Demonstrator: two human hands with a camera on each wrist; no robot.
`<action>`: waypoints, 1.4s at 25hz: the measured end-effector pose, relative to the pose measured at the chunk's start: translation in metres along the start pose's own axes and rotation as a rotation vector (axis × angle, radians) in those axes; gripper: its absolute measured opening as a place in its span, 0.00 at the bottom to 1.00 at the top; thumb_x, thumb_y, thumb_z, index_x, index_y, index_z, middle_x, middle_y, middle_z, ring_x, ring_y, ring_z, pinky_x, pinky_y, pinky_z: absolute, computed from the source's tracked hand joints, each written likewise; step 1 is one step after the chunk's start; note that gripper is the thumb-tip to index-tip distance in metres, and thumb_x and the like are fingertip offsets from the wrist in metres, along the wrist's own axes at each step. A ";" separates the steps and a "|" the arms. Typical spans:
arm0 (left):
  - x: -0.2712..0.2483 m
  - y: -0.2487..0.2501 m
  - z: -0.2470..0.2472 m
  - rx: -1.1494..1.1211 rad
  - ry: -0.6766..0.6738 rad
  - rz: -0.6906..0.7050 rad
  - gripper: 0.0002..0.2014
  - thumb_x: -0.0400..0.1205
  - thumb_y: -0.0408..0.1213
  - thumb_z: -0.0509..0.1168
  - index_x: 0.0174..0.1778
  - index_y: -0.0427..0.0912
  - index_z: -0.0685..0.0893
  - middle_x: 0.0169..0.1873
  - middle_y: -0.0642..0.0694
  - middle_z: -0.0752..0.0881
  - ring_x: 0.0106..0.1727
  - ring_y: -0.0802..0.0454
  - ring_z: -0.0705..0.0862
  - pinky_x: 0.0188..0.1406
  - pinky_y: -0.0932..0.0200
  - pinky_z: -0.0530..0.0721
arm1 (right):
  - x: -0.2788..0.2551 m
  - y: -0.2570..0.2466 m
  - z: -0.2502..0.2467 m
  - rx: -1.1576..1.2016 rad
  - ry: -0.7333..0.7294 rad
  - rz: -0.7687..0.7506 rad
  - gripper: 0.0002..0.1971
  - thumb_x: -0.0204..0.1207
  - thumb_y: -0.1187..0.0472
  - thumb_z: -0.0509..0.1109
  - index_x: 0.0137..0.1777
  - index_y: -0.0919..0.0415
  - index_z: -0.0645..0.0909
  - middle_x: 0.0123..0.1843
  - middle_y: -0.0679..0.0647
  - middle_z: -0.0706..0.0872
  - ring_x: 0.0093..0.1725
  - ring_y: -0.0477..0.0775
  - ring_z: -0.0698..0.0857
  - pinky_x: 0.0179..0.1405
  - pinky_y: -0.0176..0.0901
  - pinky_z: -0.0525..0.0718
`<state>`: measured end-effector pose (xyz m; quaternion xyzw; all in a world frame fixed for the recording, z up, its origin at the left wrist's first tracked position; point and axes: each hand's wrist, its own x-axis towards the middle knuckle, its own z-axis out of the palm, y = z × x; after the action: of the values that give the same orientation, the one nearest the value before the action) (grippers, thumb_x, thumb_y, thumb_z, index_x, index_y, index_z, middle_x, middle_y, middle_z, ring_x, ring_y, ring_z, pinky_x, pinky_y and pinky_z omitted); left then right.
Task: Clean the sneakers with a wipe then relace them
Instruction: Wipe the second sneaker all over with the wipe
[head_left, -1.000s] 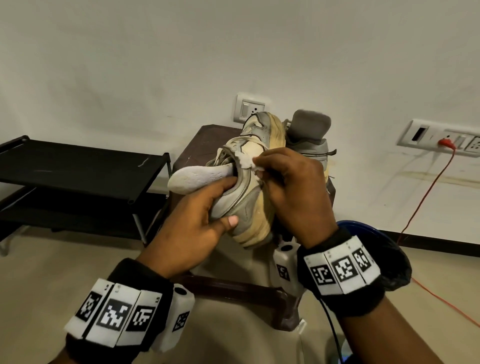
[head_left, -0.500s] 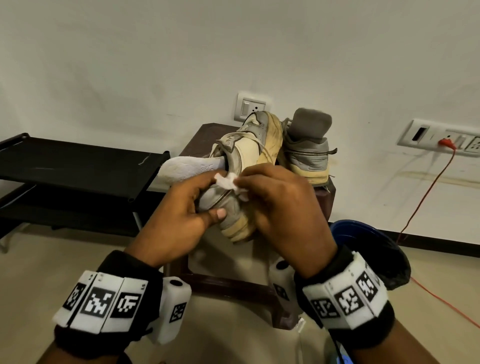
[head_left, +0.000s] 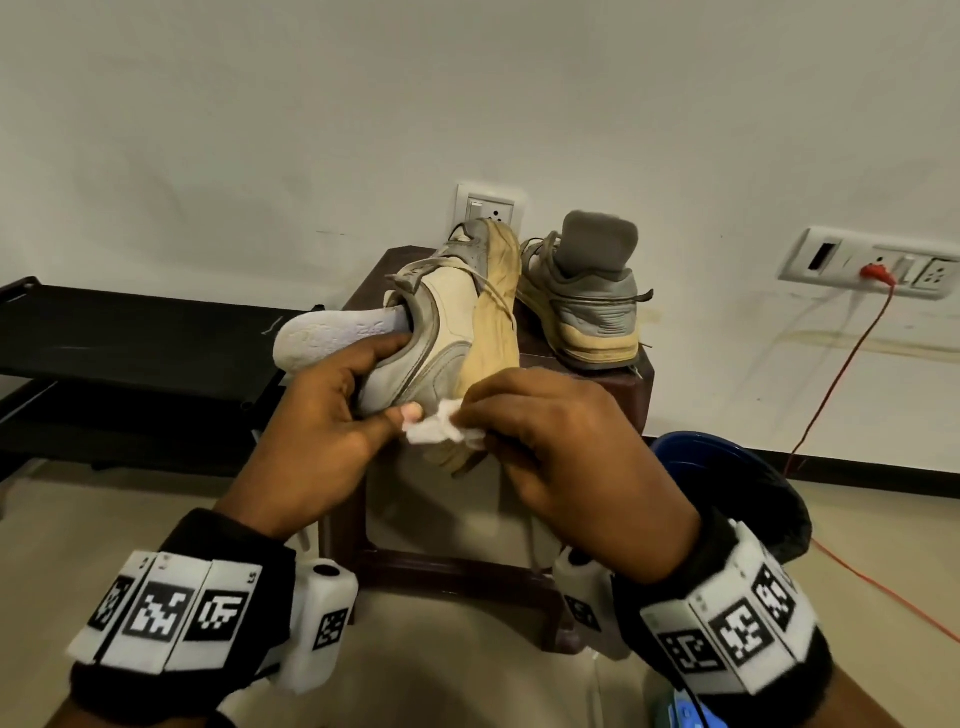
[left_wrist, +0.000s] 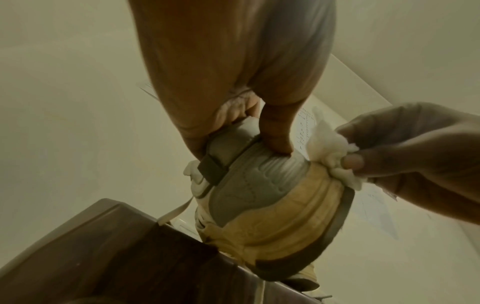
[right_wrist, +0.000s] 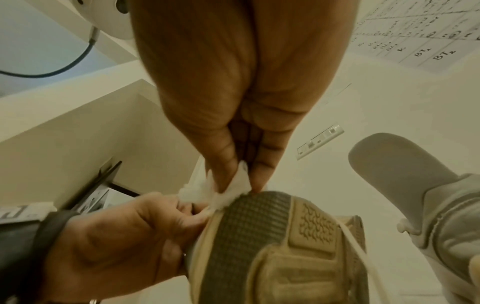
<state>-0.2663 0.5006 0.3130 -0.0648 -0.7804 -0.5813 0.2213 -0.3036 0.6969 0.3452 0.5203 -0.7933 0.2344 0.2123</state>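
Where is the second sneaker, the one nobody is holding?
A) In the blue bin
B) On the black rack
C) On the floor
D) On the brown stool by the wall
D: the second sneaker stands on the brown stool by the wall, behind the one that the left hand holds.

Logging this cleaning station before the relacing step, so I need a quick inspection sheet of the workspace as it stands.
Surface: dark brown stool, by the wall.
Job's things: held sneaker, sole turned right, insole sticking out; white wipe at its heel; second sneaker upright on the stool.
Clutter: blue bin with black liner.
Grippers: left hand grips the held sneaker's heel; right hand pinches the wipe.
Cables: red cable plugged into the wall socket strip.
Surroundings: black rack, single wall socket, beige floor.
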 end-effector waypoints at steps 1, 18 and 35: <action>0.001 0.001 0.001 -0.009 -0.009 0.009 0.27 0.73 0.26 0.74 0.68 0.45 0.80 0.63 0.53 0.85 0.66 0.61 0.82 0.69 0.62 0.78 | 0.000 0.005 0.001 -0.035 0.058 0.010 0.10 0.71 0.65 0.71 0.52 0.63 0.88 0.50 0.56 0.89 0.48 0.54 0.87 0.48 0.44 0.87; 0.004 0.023 0.020 -0.094 0.217 0.185 0.22 0.72 0.36 0.72 0.64 0.43 0.82 0.59 0.55 0.86 0.62 0.58 0.85 0.59 0.67 0.82 | -0.016 -0.003 -0.006 -0.070 0.200 0.041 0.13 0.74 0.61 0.65 0.54 0.64 0.87 0.52 0.56 0.88 0.50 0.52 0.85 0.50 0.42 0.85; -0.010 0.064 0.039 0.026 0.361 0.403 0.17 0.75 0.31 0.73 0.44 0.53 0.71 0.42 0.56 0.79 0.48 0.56 0.85 0.48 0.68 0.83 | -0.032 -0.014 -0.035 -0.065 0.381 -0.005 0.13 0.74 0.66 0.66 0.55 0.67 0.86 0.55 0.59 0.88 0.55 0.53 0.85 0.56 0.42 0.83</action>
<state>-0.2455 0.5589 0.3561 -0.1113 -0.7071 -0.5174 0.4689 -0.2754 0.7362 0.3569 0.4614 -0.7445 0.3024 0.3761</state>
